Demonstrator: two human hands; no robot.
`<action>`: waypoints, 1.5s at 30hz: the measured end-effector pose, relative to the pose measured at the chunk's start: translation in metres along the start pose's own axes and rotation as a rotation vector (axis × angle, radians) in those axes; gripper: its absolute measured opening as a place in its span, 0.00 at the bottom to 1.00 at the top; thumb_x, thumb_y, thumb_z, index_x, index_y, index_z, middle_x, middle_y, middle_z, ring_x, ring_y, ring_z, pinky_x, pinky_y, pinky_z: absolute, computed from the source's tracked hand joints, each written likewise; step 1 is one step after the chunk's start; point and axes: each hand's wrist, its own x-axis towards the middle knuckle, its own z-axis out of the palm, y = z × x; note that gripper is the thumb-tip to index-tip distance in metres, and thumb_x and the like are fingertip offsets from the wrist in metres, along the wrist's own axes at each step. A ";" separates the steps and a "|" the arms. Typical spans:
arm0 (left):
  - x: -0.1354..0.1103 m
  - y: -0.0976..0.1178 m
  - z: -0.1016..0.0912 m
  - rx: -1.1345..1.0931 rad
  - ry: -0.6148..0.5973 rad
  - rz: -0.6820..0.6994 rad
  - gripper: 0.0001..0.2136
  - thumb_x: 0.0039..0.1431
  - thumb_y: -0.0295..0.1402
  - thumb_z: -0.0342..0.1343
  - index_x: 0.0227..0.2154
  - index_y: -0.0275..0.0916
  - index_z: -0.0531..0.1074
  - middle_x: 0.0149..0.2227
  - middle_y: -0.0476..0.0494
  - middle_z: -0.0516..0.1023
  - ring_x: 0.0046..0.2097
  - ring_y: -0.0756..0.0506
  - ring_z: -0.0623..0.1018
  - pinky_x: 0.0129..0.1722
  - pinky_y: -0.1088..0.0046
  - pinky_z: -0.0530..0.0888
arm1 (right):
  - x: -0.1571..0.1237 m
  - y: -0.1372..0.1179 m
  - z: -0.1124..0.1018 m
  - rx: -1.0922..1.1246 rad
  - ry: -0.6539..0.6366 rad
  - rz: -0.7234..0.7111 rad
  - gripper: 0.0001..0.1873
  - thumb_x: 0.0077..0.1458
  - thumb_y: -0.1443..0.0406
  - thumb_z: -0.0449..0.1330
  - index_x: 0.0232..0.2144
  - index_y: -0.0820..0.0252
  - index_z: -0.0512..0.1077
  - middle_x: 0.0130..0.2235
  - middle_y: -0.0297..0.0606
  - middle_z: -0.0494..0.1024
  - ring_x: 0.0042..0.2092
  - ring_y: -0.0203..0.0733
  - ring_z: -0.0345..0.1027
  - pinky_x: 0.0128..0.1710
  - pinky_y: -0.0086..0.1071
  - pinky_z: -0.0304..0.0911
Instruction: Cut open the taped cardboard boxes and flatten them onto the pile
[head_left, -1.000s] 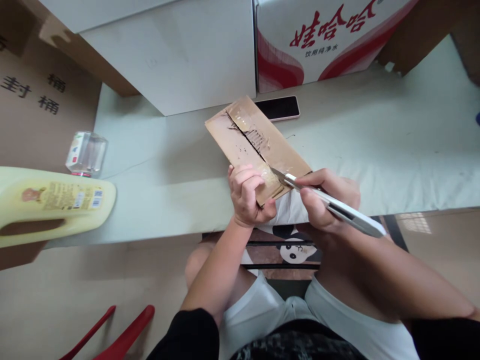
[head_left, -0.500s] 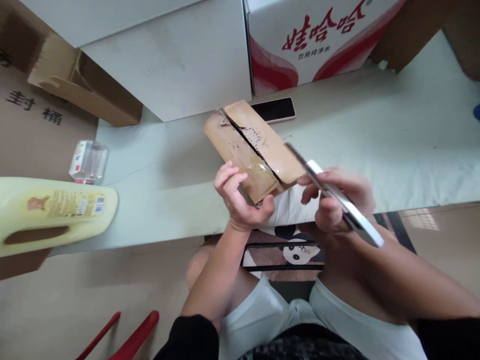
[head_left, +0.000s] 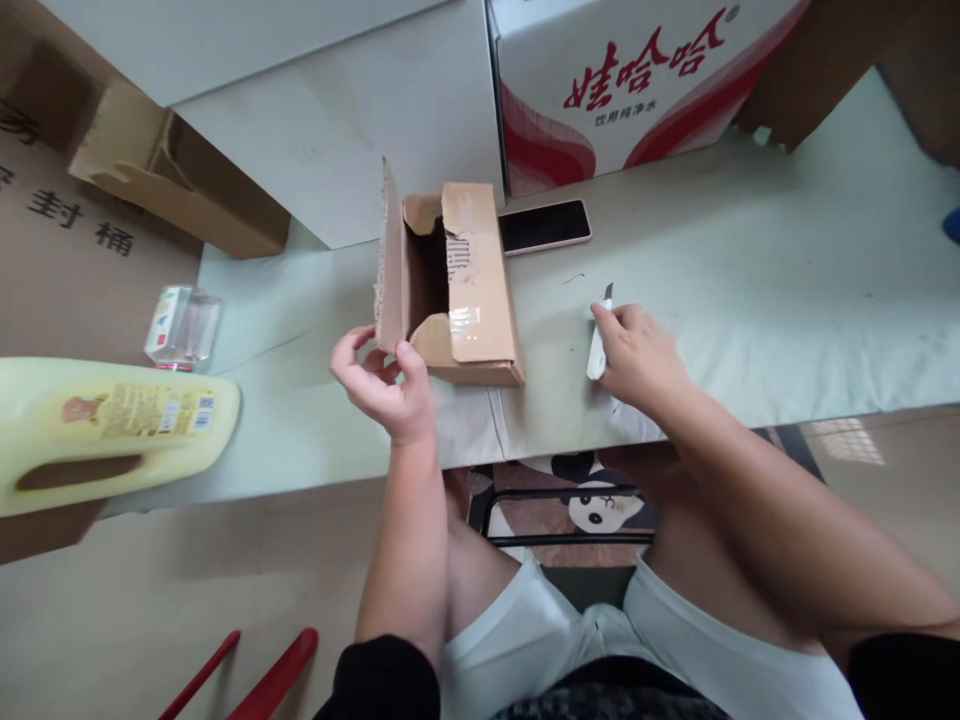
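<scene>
A small brown cardboard box (head_left: 484, 290) rests on the cloth-covered table, its left flap (head_left: 391, 265) raised upright and its right flap lying flat across the top. The inside looks dark through the gap. My left hand (head_left: 390, 385) pinches the lower end of the raised flap between thumb and fingers. To the right of the box, my right hand (head_left: 641, 355) is closed around a white utility knife (head_left: 598, 350), low over the cloth. Its dark blade points away from me.
A phone (head_left: 547, 226) lies just behind the box. Large white cartons (head_left: 337, 130) stand along the back. On the left are a yellow jug (head_left: 67, 420), a clear plastic bottle (head_left: 196, 328) and an open brown carton (head_left: 217, 190).
The box has turned and come down onto the table, and its left flap has swung up. My left hand shifted left onto that flap; my right hand lowered the knife toward the cloth.
</scene>
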 end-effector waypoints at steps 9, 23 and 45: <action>0.023 -0.024 -0.014 -0.339 0.027 -0.838 0.16 0.49 0.44 0.59 0.32 0.44 0.60 0.30 0.51 0.68 0.33 0.48 0.75 0.31 0.72 0.73 | -0.006 -0.009 -0.005 0.109 0.067 -0.062 0.24 0.63 0.60 0.53 0.59 0.53 0.75 0.63 0.55 0.68 0.65 0.70 0.56 0.57 0.62 0.58; 0.008 -0.027 -0.008 -0.216 -0.384 -0.687 0.17 0.59 0.49 0.55 0.31 0.39 0.75 0.36 0.41 0.80 0.46 0.41 0.80 0.49 0.64 0.77 | -0.003 -0.008 -0.005 0.644 0.252 -0.485 0.42 0.59 0.44 0.59 0.68 0.57 0.57 0.68 0.54 0.62 0.69 0.65 0.56 0.68 0.61 0.56; 0.019 -0.006 -0.025 -0.554 -0.710 -0.800 0.09 0.48 0.40 0.60 0.25 0.39 0.78 0.20 0.46 0.75 0.18 0.48 0.70 0.16 0.73 0.64 | 0.000 -0.011 -0.009 1.391 0.425 0.129 0.27 0.56 0.41 0.61 0.24 0.56 0.68 0.23 0.33 0.67 0.28 0.37 0.67 0.28 0.31 0.65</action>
